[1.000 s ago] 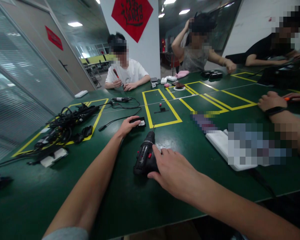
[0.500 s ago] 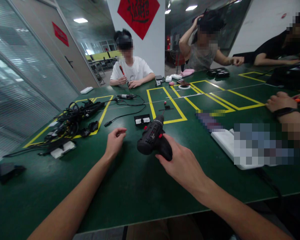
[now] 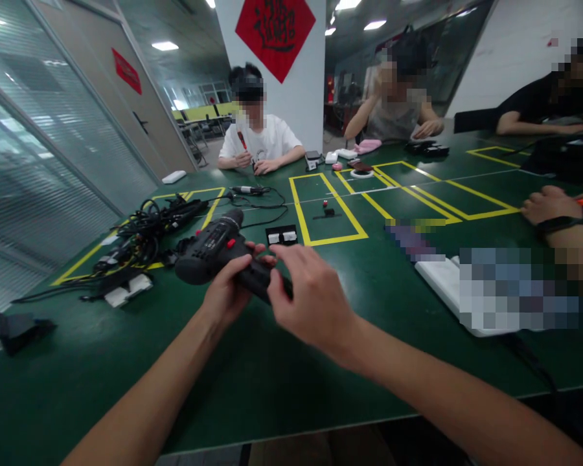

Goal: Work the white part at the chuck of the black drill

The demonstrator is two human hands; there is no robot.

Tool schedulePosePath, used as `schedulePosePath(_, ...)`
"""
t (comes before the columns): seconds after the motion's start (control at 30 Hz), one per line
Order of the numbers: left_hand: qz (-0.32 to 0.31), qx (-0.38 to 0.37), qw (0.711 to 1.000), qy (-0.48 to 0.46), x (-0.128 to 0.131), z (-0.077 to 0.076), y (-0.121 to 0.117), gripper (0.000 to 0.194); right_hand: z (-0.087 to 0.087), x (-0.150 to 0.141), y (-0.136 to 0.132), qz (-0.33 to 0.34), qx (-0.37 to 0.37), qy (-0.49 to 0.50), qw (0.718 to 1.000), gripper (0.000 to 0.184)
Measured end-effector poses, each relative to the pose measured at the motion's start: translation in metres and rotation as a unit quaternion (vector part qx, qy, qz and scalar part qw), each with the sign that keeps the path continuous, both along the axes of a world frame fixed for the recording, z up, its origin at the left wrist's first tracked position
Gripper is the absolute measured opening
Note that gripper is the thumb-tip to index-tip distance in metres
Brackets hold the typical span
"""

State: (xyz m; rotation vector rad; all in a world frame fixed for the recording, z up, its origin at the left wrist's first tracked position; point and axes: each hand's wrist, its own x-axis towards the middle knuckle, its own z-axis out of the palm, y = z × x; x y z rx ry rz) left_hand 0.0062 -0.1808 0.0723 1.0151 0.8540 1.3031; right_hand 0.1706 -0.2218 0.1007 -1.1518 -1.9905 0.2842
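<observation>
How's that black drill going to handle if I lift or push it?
The drill should feel stiff, since it looks hard-cased. It may be body-heavy in the left hand, as its body looks bulkier than the handle. Laid down and pushed, it could rock or roll a little, because the body looks rounded.

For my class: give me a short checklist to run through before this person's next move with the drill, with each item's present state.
1. Drill supported by the left hand at its handle: ok.
2. Right hand firmly closed on the handle's lower end: cannot tell; it is at that end, but its grip is unclear.
3. Bit seated in the chuck: cannot tell; no bit is clearly visible.
4. Small black piece inside its yellow tape rectangle: ok.
5. Cables neatly coiled: not ok; they lie tangled.
</observation>
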Motion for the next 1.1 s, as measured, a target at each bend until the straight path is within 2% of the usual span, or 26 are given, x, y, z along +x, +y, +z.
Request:
schedulePosePath(0.07,0.043,0.022,0.998,0.027,-0.013,0.006,0.008,0.030,-0.011,0.014,0.038,-0.058,0.011,0.012,0.998,0.040)
schedulePosePath(0.13,0.047,0.045,0.997,0.051,-0.024,0.015,0.011,0.036,-0.031,0.024,0.081,-0.102,-0.008,0.027,0.994,0.037)
schedulePosePath(0.23,0.005,0.045,0.997,0.058,-0.032,0.024,0.008,0.045,-0.065,0.029,0.136,-0.136,-0.051,0.039,0.989,0.041)
schedulePosePath(0.37,-0.040,0.001,0.996,0.079,-0.024,0.023,0.000,0.048,-0.094,0.021,0.176,-0.124,-0.061,0.088,0.987,0.054)
schedulePosePath(0.47,-0.063,-0.025,0.992,0.107,-0.015,0.017,-0.003,0.052,-0.103,0.010,0.192,-0.065,-0.073,0.120,0.988,0.061)
schedulePosePath(0.6,-0.094,-0.038,0.990,0.100,-0.009,0.013,-0.005,0.058,-0.114,0.002,0.209,0.017,-0.142,0.129,0.981,0.052)
schedulePosePath(0.73,-0.102,-0.069,0.990,0.063,-0.010,0.011,-0.004,0.054,-0.120,0.009,0.216,0.008,-0.140,0.139,0.980,0.048)
schedulePosePath(0.9,-0.101,-0.116,0.988,0.029,-0.011,0.006,-0.001,0.039,-0.123,0.021,0.212,-0.033,-0.114,0.134,0.984,0.047)
schedulePosePath(1.1,-0.094,-0.139,0.982,0.083,-0.003,0.013,-0.009,0.040,-0.129,0.019,0.214,-0.053,-0.097,0.114,0.987,0.046)
